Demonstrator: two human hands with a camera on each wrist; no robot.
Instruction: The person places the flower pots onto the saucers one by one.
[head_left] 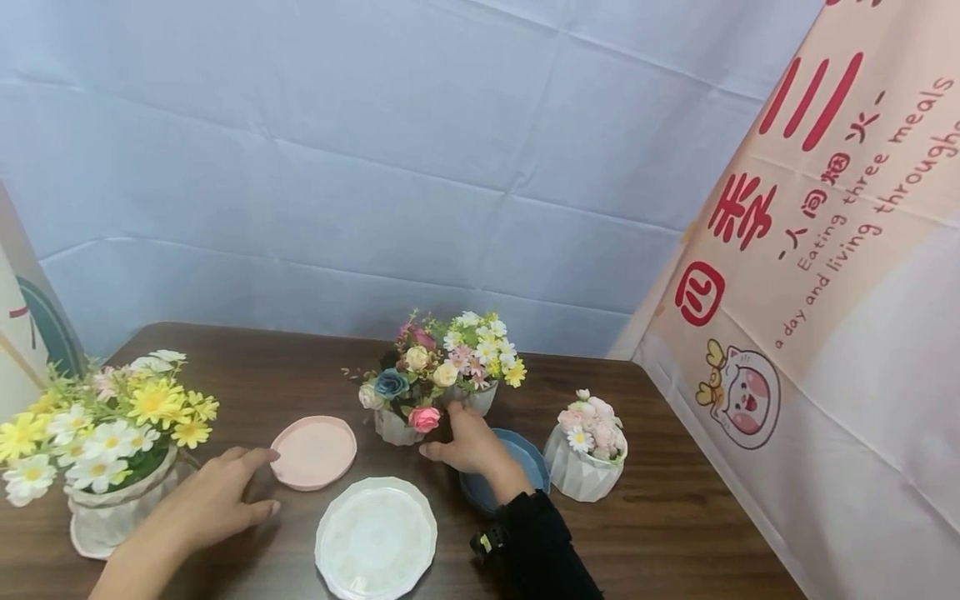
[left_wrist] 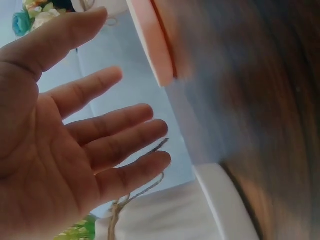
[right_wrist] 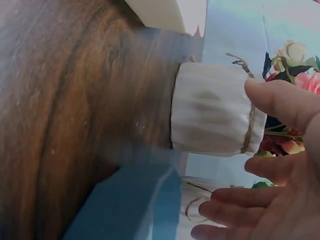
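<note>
My left hand (head_left: 217,500) is spread above the table between a pink saucer (head_left: 313,454) and a white pot of yellow and white daisies (head_left: 112,433). Its fingers and thumb stand apart with nothing between them. My right hand (head_left: 476,446) reaches over a blue saucer (head_left: 528,458) toward two potted bouquets at the back. In the right wrist view its thumb overlaps the twine-tied rim of the white rose pot (right_wrist: 212,107), its fingers loosely extended below. The other pot, with small white and yellow flowers (head_left: 486,346), stands just beyond the fingertips.
A white saucer (head_left: 375,537) lies at the front between my hands. Right of the blue saucer stands a ribbed white pot (head_left: 585,467) with pale pink flowers. The brown wooden table (head_left: 675,517) ends at a hanging pale cloth (head_left: 337,167) behind and a printed banner (head_left: 825,250) right.
</note>
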